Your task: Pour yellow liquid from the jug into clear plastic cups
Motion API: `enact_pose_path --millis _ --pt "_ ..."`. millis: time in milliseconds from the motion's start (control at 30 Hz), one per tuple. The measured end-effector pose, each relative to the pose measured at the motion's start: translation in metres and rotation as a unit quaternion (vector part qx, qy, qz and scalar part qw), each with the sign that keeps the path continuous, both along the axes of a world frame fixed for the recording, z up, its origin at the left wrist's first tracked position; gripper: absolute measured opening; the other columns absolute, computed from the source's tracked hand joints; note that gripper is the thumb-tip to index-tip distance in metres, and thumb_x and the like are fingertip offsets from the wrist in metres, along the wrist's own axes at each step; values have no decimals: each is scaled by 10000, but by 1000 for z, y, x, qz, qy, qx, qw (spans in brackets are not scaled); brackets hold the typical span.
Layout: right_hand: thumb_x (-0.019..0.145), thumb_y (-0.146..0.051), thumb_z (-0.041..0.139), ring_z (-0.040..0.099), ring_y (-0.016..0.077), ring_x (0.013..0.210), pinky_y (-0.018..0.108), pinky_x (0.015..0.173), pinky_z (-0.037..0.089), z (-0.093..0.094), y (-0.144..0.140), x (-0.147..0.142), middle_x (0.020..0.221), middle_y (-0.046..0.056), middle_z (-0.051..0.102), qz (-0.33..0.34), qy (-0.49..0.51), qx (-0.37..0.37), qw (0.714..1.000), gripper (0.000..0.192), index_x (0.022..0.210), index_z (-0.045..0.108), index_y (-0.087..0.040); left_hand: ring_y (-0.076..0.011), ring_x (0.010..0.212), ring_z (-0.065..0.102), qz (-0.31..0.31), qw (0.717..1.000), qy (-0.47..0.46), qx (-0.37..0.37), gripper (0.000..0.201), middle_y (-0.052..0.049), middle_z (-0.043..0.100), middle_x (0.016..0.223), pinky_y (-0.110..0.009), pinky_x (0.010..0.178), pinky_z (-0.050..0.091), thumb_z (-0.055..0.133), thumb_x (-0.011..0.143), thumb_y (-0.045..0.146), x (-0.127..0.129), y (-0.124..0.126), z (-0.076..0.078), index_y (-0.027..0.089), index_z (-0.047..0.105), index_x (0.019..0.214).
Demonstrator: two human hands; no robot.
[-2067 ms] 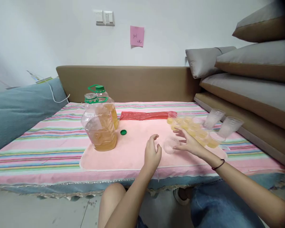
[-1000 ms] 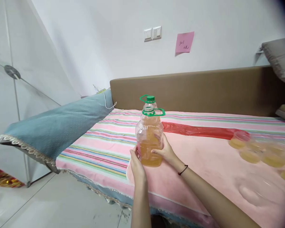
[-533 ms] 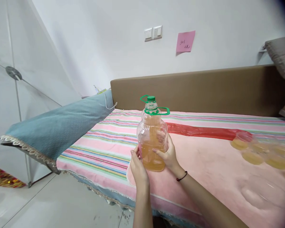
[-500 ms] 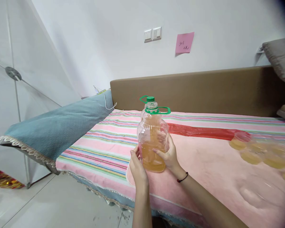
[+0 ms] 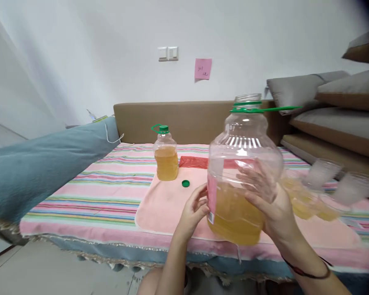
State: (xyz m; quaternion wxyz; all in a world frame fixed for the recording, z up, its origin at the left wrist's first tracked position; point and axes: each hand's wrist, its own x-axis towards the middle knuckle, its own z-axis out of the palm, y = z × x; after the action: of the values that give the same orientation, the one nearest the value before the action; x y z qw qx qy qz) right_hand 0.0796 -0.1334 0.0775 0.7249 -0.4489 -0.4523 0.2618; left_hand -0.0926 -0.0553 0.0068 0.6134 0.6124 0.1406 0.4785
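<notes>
Between my two hands is a large clear plastic jug [image 5: 238, 217], uncapped, with a green neck handle and yellow liquid in its lower half. It is lifted close to me, slightly tilted. My left hand [image 5: 198, 209] presses its fingers on the jug's left side by the pink label. Wrapped round the right side is my right hand [image 5: 276, 205], some of its fingers seen through the plastic. A green cap [image 5: 185, 183] lies on the pink cloth [image 5: 162, 209]. Behind it stands a second jug [image 5: 167, 162] of yellow liquid, capped in green.
Clear cups of yellow liquid [image 5: 303, 205] stand on the right, partly behind my right hand. Stacked clear cups [image 5: 322, 174] lie beyond them. A red plastic strip [image 5: 193, 162] crosses the cloth's back. Grey cushions [image 5: 350, 123] are piled at the right.
The jug in my hands has come up and toward me, moving right. My view has turned right, so the second jug and the loose cap now show plainly.
</notes>
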Motion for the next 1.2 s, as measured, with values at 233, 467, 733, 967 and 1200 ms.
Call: enact_pose_path --millis 233,467,733,967,1200 --pt "568 -436 849 629 287 1196 364 969 529 -2 -109 72 1288 66 677 -84 9 -88 993 853 1361 539 -378 -329 1256 482 -247 966 74 3 1041 -148 466 1429 -429 1025 387 788 558 683 72 -42 0 248 412 1426" --pt "576 -461 823 642 326 1172 366 856 595 -24 -181 134 1299 60 680 -116 24 -155 981 748 1290 601 -437 -322 1169 567 -404 910 93 -27 1240 -190 439 1445 -427 928 448 833 497 654 134 -80 1 292 210 1506" --pt "565 -493 829 623 386 1173 447 878 605 -10 -203 163 1349 114 631 -136 -11 -276 952 1053 1498 358 -362 -390 1269 502 -398 913 82 -42 1136 -194 426 1474 -481 916 493 811 566 631 181 -112 -3 270 237 1478" --pt "588 -476 830 581 370 1239 462 1004 513 -10 -197 162 1382 113 609 -129 -74 -318 936 1026 1495 374 -331 -339 1329 454 -435 889 10 -146 1133 -134 488 1438 -515 1114 337 823 610 577 207 -109 -31 262 211 1510" --pt "667 -490 776 388 315 1408 448 1110 350 -30 -197 171 1557 33 408 -146 -179 -329 915 923 1489 378 -357 -361 1122 616 -410 875 60 -249 1031 -117 636 1245 -537 972 466 789 578 654 213 -123 -58 255 389 1441"
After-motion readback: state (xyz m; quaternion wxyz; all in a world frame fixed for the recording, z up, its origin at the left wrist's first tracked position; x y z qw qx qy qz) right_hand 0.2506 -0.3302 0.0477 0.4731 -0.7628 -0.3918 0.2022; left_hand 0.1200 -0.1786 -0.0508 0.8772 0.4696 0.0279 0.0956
